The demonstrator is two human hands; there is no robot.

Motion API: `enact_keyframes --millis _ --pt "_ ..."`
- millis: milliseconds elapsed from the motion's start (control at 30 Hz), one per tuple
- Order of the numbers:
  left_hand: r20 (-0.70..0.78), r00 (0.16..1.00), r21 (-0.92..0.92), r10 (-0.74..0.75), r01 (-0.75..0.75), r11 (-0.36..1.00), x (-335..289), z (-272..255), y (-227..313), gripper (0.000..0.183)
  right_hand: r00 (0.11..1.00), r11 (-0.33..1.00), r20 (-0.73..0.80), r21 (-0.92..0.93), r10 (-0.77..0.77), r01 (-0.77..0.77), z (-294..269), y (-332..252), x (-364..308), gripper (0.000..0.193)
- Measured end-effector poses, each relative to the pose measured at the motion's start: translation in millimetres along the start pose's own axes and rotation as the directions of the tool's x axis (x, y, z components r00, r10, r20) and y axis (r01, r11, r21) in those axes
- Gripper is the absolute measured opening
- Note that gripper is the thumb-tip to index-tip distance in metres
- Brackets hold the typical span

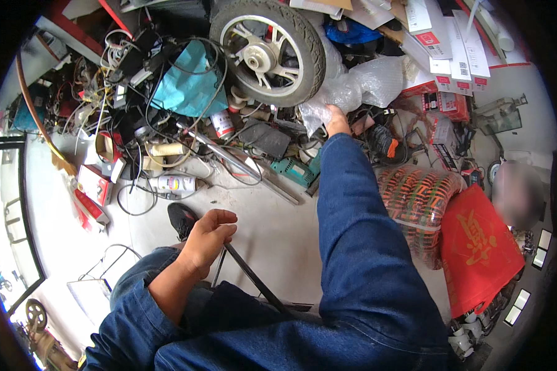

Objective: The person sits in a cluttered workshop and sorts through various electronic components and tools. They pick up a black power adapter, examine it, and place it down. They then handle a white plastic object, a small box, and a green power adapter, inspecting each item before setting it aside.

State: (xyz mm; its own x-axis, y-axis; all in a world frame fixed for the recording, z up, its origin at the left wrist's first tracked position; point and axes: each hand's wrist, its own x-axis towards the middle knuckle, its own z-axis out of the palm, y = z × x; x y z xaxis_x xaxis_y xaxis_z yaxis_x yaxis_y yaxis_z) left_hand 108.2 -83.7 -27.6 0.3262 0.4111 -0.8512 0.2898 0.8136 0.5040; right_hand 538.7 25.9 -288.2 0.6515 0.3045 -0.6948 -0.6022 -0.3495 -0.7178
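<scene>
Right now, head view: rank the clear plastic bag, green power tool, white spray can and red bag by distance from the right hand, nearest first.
1. Clear plastic bag: touching the right hand, just above it.
2. Green power tool: lower left of the hand.
3. Red bag and white spray can: far right and far left, too close to call.

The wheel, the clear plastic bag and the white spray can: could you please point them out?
wheel (pixel 267 52), head view, on its spoked hub.
clear plastic bag (pixel 359 86), head view, on its crumpled middle.
white spray can (pixel 174 183), head view, on its body.

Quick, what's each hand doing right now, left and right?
Left hand: loosely curled, holding nothing, above a thin black bar.
Right hand: closed on a clear plastic bag beside the wheel.
</scene>
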Motion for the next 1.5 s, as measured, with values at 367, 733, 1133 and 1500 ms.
enact_keyframes --millis 367,733,1133,1500 --pt "-0.005 0.999 -0.026 0.053 -0.053 0.998 1 -1 -5 0.025 0.857 0.865 0.147 0.177 -0.495 0.469 -83 8 -136 0.059" --pt "-0.016 0.998 -0.044 0.053 -0.053 0.998 -1 -2 -6 0.023 0.834 0.828 0.287 -0.183 -0.471 0.53 -72 -61 -130 0.047" --pt "-0.013 0.999 -0.03 0.033 -0.033 0.999 6 -6 -13 0.025 0.884 0.837 -0.001 -0.322 -0.467 0.442 127 -137 -45 0.071" --pt "0.018 1.0 -0.067 0.006 -0.005 0.998 4 -3 -12 0.02 0.827 0.893 0.554 -0.323 -0.091 0.314 97 -82 -1 0.03"
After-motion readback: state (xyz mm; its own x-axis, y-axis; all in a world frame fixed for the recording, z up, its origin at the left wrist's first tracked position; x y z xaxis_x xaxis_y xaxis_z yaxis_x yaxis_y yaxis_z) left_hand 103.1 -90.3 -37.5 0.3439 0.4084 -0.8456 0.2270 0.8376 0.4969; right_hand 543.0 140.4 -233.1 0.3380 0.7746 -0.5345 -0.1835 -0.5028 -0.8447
